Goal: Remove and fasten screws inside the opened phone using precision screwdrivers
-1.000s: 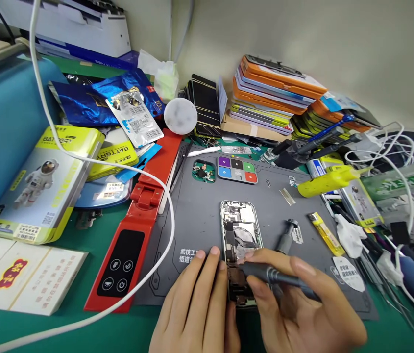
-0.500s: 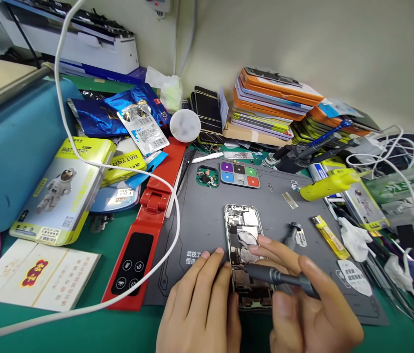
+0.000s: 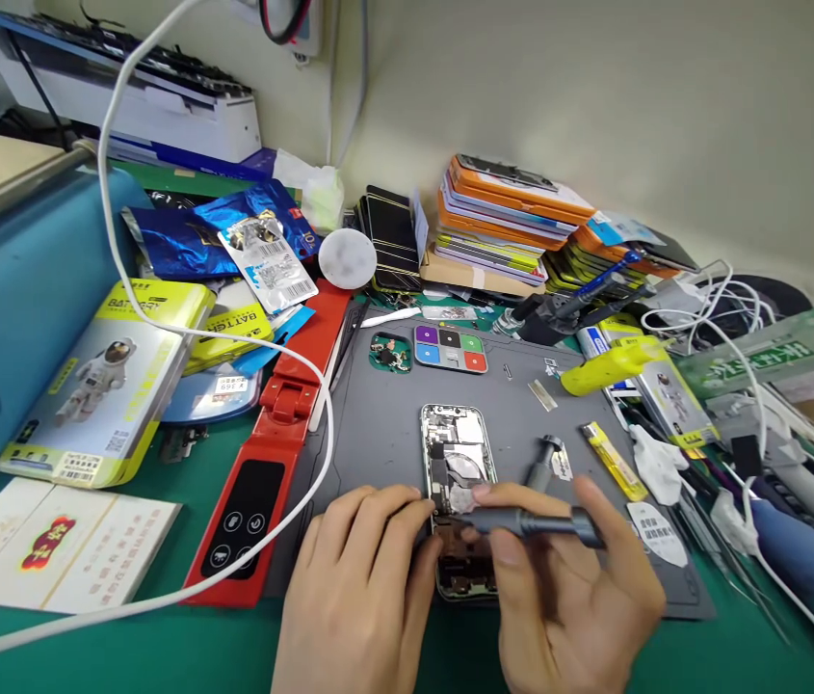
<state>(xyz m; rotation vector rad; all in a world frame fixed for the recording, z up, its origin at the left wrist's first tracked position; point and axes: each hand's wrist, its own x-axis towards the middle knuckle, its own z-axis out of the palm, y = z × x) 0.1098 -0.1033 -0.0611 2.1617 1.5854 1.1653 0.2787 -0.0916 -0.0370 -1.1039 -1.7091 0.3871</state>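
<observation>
My right hand (image 3: 572, 578) pinches a screwdriver (image 3: 526, 521) across the opened phone (image 3: 477, 428) on the grey mat (image 3: 378, 434). The left hand (image 3: 355, 573) curls at the phone's left edge; whether those fingers grip, I cannot tell. I'd brace the phone and press lightly.

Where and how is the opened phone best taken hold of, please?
Probably by both long edges of the opened phone, near its far end, from above: it lies flat with its insides exposed, and the left hand and right hand crowd its nearer part.
</observation>
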